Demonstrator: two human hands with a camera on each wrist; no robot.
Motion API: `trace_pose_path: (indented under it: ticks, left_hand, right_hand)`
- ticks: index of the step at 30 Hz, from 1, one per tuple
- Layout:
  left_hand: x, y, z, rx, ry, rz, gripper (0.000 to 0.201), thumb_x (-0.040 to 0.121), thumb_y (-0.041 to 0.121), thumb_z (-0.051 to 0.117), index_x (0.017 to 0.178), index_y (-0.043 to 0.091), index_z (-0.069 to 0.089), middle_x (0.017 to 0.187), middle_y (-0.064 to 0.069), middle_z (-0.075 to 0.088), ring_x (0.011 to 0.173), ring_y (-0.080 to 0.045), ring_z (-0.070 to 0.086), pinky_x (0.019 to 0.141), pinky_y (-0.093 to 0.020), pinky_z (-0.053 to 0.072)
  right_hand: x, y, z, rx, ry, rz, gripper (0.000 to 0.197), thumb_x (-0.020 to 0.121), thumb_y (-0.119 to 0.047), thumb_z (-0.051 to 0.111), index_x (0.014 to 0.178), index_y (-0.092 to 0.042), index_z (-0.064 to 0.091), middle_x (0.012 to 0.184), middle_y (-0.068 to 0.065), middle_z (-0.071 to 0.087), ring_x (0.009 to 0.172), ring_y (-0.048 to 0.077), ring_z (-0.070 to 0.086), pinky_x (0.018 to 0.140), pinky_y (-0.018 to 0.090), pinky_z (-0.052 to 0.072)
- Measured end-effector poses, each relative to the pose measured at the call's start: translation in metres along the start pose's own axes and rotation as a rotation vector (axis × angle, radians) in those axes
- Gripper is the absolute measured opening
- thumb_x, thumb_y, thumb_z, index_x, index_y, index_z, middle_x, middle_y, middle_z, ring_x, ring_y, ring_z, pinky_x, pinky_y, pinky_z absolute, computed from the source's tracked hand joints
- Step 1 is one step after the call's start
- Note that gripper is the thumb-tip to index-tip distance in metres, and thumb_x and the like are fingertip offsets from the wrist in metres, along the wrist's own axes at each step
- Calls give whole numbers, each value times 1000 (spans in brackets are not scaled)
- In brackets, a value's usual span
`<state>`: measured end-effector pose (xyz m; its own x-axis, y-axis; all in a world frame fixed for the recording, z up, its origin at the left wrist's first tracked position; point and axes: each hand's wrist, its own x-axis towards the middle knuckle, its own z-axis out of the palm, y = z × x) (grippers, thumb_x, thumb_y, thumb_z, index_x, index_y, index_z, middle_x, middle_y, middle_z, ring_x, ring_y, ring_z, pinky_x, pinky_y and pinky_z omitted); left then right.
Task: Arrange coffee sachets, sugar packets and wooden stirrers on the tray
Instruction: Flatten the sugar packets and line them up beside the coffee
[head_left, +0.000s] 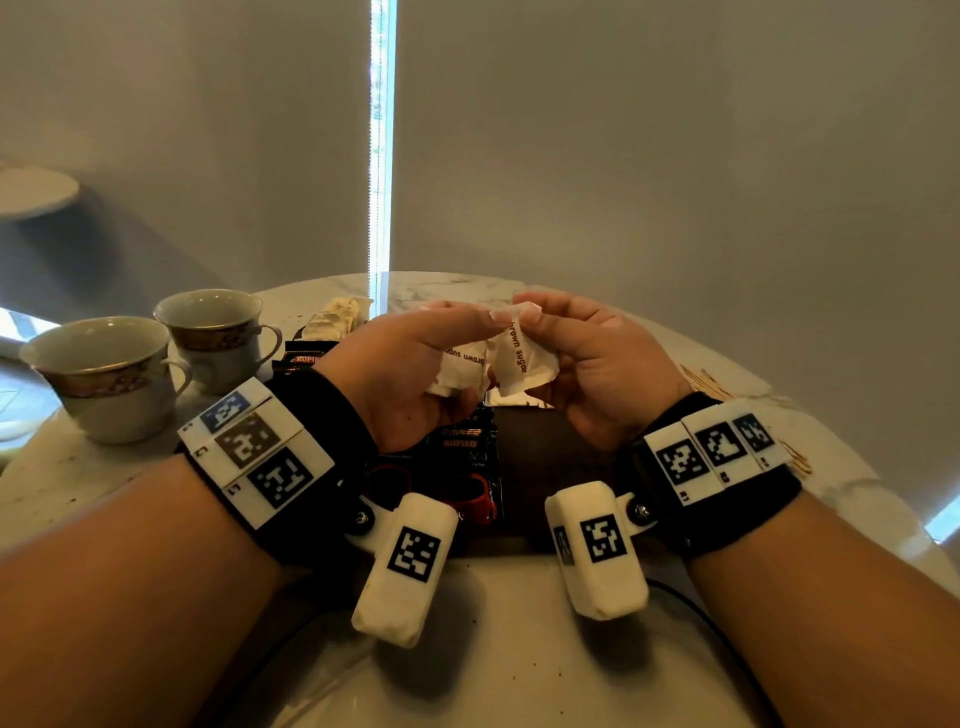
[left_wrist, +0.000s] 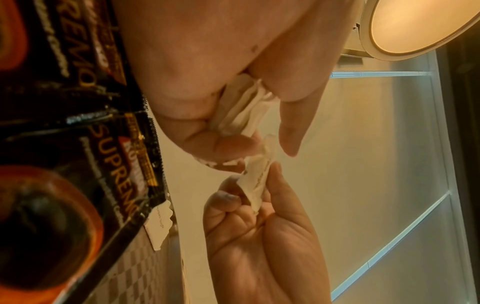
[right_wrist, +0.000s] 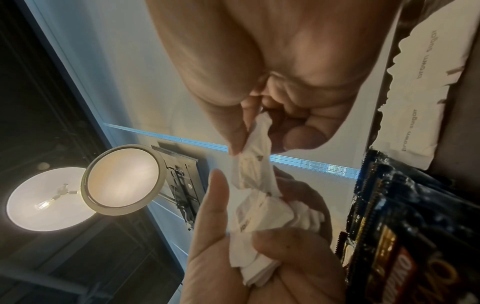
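Grey blinds hang behind the round marble worktop, with a bright strip of window at 12 o'clock. On the worktop sits the dark tray, in the middle, under both hands.

Two cups stand at 9 o'clock from the tray, on the worktop.

Black coffee sachets already lie on the left part of the tray. More black ones lie on the worktop at 10 o'clock, near the cups. Those may yet need to go on, I think.

At 2 o'clock, thin pale sticks lie on the worktop; they look like the wooden stirrers, but they are hard to see. They are not on the tray yet.

Some sugar packets lie flat on the tray at its far side.

Both hands are up above the tray. The left hand holds a bunch of white sugar packets in a closed grip. The right hand pinches one sugar packet by its top, touching the bunch. It looks like it is being picked off the bunch.

So I think the job is about half done: this sugar, then the sticks.
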<state>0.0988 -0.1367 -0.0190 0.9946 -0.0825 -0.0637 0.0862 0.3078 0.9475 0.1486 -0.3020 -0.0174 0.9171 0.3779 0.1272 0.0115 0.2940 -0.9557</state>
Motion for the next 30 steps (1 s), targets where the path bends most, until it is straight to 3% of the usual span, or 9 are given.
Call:
trace_pose_path:
  ticks: [3, 6, 8, 11, 13, 16, 21, 26, 30]
  left_hand:
    - [1, 0, 1, 18, 25, -3, 16, 84, 19, 74, 94, 17, 61, 94, -13, 74, 77, -24, 68, 49, -24, 45]
    - [3, 0, 1, -49, 43, 60, 10, 94, 10, 65, 89, 15, 58, 87, -11, 72, 70, -22, 68, 47, -24, 49]
    - [3, 0, 1, -112, 42, 122, 8, 96, 8, 62, 92, 13, 58, 85, -9, 73, 69, -20, 71, 51, -26, 54]
    - [3, 1, 1, -148, 37, 148, 5, 98, 8, 60, 96, 11, 58, 91, -12, 74, 77, -23, 73, 55, -29, 58]
    - [2, 1, 2, -126, 62, 125, 5, 98, 12, 62, 101, 12, 58, 100, -15, 71, 82, -25, 71, 54, -29, 57]
    - [2, 1, 3, -89, 94, 95, 13, 99, 19, 62, 109, 12, 59, 98, -12, 69, 72, -19, 68, 50, -26, 54]
    - [2, 0, 2, -97, 97, 100, 18, 98, 20, 63, 114, 11, 61, 93, -10, 69, 66, -17, 65, 48, -24, 51]
    - [4, 0, 1, -106, 129, 97, 7, 98, 18, 63, 102, 13, 59, 79, -8, 70, 61, -16, 66, 47, -25, 50]
    - [5, 0, 2, -122, 158, 91, 6, 98, 17, 64, 98, 14, 59, 87, -11, 68, 66, -18, 65, 48, -24, 51]
  right_hand:
    - [-1, 0, 2, -2, -5, 1, 39, 82, -12, 67, 118, 0, 61, 97, 16, 70, 80, 26, 70, 64, 38, 61]
    - [-1, 1, 3, -8, -15, 11, 58, 78, -20, 71, 128, 5, 54, 99, 16, 67, 76, 23, 66, 56, 30, 56]
    - [-3, 2, 3, -71, -26, 33, 52, 78, -20, 74, 122, 3, 57, 95, 14, 65, 70, 19, 61, 53, 26, 47]
    - [-5, 3, 2, -117, 14, 31, 20, 81, -8, 70, 98, -4, 60, 77, 8, 66, 63, 16, 57, 50, 26, 43]
    - [-4, 2, 2, -110, 31, 23, 11, 89, -3, 63, 100, -4, 58, 73, 5, 68, 61, 16, 61, 51, 27, 43]
    - [-2, 2, 2, -77, 46, 27, 9, 93, -3, 59, 101, -5, 57, 74, 5, 72, 62, 15, 68, 51, 26, 47]
    - [0, 5, 3, -27, 80, 8, 11, 93, -1, 60, 103, -4, 62, 75, 6, 71, 60, 14, 64, 46, 20, 48]
    - [0, 7, 1, -21, 69, -3, 11, 92, 1, 59, 100, -3, 65, 72, 6, 69, 57, 12, 61, 45, 20, 45]
    - [4, 8, -3, -26, 100, -14, 17, 92, 2, 59, 109, -1, 64, 79, 8, 68, 58, 12, 60, 46, 20, 45]
